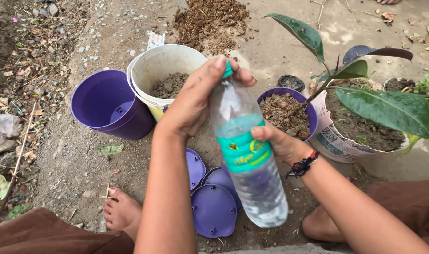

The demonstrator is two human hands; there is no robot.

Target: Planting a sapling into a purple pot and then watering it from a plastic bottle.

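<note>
I hold a clear plastic water bottle (248, 160) with a teal label, tilted, partly filled with water. My left hand (195, 96) wraps over its green cap at the top. My right hand (282, 143) grips the bottle's middle from behind, a dark bead bracelet on the wrist. Just beyond the bottle stands a small purple pot (289, 110) filled with brown soil. A white bucket (160, 77) with grey soil sits behind my left hand.
An empty purple pot (106, 106) lies tipped at the left. Purple saucers (213, 209) lie on the ground below the bottle. A large-leaved plant (360, 89) grows in a patterned pot at right. A soil heap (210, 19) is at the back. My bare foot (123, 211) rests below.
</note>
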